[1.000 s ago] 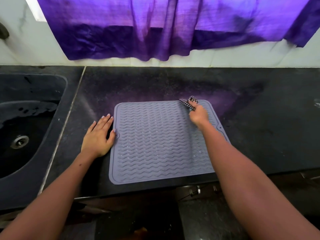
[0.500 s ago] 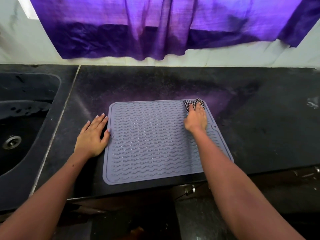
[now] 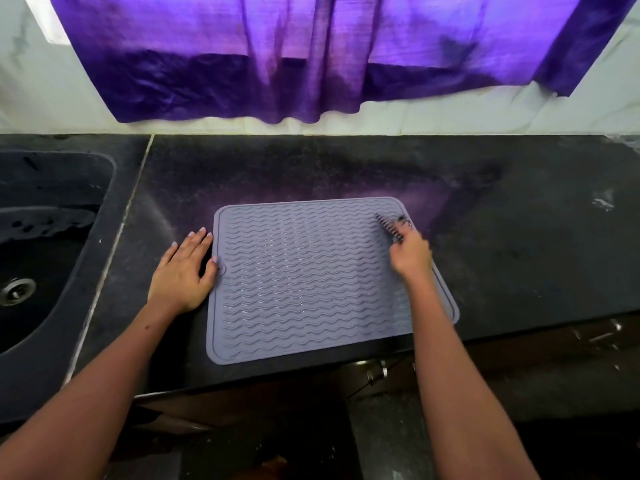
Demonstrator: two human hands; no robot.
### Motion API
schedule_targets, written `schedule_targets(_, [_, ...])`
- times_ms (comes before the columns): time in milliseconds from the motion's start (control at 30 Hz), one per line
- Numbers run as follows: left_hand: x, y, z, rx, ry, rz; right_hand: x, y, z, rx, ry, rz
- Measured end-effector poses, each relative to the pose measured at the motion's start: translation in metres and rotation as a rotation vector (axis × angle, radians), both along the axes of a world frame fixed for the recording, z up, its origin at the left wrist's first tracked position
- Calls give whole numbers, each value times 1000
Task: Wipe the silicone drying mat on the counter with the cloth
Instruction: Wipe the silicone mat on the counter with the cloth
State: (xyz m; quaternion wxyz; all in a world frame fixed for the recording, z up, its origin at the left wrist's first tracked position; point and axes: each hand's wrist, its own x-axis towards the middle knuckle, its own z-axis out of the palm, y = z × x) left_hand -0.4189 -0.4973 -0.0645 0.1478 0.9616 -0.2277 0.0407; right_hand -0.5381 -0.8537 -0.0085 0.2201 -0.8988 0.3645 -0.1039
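A grey silicone drying mat (image 3: 304,278) with wavy ridges lies on the black counter (image 3: 519,244), its front edge near the counter's front. My right hand (image 3: 410,254) grips a small black-and-white checked cloth (image 3: 391,225) and holds it against the mat near its far right corner. The cloth is mostly hidden under my fingers and blurred. My left hand (image 3: 183,271) lies flat on the counter, fingers straight, its thumb touching the mat's left edge.
A dark sink (image 3: 38,251) with a metal drain (image 3: 15,291) is set into the counter at the left. A purple curtain (image 3: 311,57) hangs over the white wall behind. Cabinet fronts with metal knobs (image 3: 375,370) sit below the counter edge.
My right hand with the cloth has shifted on the mat's far right corner, drawing slightly back from the far edge. My left hand stays at the mat's left edge. The camera view has shifted.
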Motion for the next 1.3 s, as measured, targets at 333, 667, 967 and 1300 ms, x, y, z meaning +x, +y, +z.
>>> schedule_targets(333, [0,1,1,-10,9,-19,-4,-14,6,424,-216,11])
schedule_targets(667, [-5,-1,5,20,49,-20,-61,30,-12,-142,90,113])
schedule_targets(967, [-39,-3,5,101,129,57,-57,17,-13,103,-46,89])
schedule_targets(1300, [-57,3,8,144,137,27,-93,35,7,-5,42,-39])
